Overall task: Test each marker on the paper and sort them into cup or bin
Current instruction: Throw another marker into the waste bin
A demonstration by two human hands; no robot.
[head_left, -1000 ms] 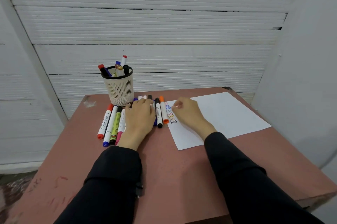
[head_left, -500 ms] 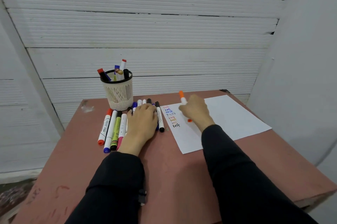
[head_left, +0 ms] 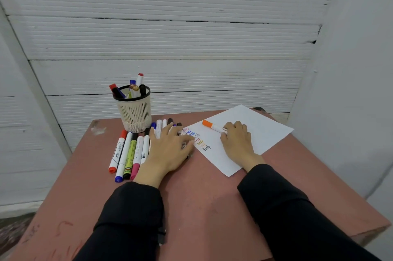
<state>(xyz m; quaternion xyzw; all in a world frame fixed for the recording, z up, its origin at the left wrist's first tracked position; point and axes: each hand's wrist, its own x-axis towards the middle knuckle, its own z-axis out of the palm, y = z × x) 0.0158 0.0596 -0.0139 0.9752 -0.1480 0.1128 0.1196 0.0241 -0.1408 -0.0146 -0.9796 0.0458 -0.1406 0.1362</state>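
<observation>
Left hand (head_left: 170,150) lies flat, fingers straight, across the loose markers on the reddish desk (head_left: 202,207), hiding several barrels. Right hand (head_left: 237,140) rests on the white paper sheet (head_left: 261,131), fingers curled round the orange-capped white marker (head_left: 211,125); its tip is hidden.

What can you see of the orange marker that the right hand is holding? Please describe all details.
The orange marker has a white barrel and an orange cap, still on, at its far end. It looks like plastic. It lies slanted low over the white paper, cap pointing away and to the left. The right hand grips its near end with curled fingers, hiding that part. Whether it touches the paper I cannot tell.
</observation>
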